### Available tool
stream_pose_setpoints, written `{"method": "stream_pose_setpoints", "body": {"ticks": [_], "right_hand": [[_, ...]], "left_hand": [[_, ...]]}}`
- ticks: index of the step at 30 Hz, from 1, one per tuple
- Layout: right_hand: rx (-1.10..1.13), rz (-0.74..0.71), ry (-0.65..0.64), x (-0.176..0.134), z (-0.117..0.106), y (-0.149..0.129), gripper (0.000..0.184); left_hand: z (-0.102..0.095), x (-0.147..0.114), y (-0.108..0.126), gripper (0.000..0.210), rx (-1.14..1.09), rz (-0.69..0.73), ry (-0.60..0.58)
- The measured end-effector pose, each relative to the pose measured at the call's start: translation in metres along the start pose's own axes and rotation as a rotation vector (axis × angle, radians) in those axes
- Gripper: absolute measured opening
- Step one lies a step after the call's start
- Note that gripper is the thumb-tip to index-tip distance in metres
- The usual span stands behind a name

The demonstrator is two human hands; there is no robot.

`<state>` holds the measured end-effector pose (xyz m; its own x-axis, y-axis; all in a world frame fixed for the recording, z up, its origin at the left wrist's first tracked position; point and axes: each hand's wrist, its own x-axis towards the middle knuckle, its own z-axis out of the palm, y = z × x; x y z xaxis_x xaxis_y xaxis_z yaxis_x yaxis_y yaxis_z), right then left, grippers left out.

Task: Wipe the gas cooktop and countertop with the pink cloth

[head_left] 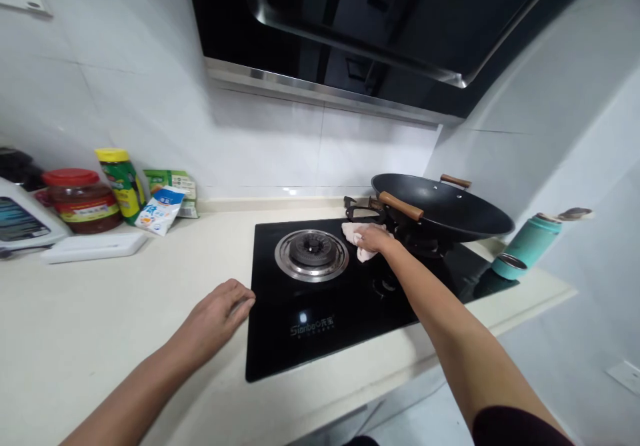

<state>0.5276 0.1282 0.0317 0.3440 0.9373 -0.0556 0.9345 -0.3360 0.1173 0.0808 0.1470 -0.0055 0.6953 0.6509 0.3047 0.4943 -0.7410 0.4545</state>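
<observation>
On the black glass gas cooktop (280, 339), my right hand (374, 238) presses a crumpled pale cloth (352, 232) to the surface, fingers closed over it. It is between the left burner (313, 250) and the wok, whose pan support is partly hidden. My left hand (225, 309) rests by the cooktop's left edge, fingers loosely bent and thumb slightly apart, holding nothing. A large black wok (440, 206) with wooden handles sits over the right burner. A loose black pan support (367, 213) lies behind the cloth, near the back edge.
Along the left wall stand a red-lidded jar (83, 203), a yellow-capped green container (121, 183), packets (161, 210) and a white bottle (25, 216). A teal utensil holder (537, 239) stands at the right. A range hood (340, 83) overhangs the cooktop.
</observation>
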Motion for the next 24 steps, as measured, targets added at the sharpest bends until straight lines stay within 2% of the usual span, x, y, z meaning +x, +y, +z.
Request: {"method": "stream_pose_setpoints", "body": {"ticks": [6,14,18,21,24], "right_hand": [[-0.009,-0.043,0.000,-0.046,-0.004,-0.030,0.053],[0.043,-0.105,0.086,-0.144,0.011,-0.082,0.065],[0.183,-0.212,0.190,-0.192,0.018,-0.104,0.057],[0.261,-0.249,0.250,-0.221,0.026,-0.109,0.050],[0.314,-0.245,0.283,-0.240,0.035,-0.094,0.050]], "left_hand": [[0.000,-0.002,0.001,0.039,-0.042,0.018,0.003],[0.002,0.001,-0.001,0.039,-0.076,0.035,0.051],[-0.001,0.001,-0.006,0.039,-0.073,0.005,0.078],[0.000,0.002,-0.012,0.039,-0.070,-0.020,0.103],[0.002,0.003,-0.017,0.041,-0.057,-0.042,0.106]]}}
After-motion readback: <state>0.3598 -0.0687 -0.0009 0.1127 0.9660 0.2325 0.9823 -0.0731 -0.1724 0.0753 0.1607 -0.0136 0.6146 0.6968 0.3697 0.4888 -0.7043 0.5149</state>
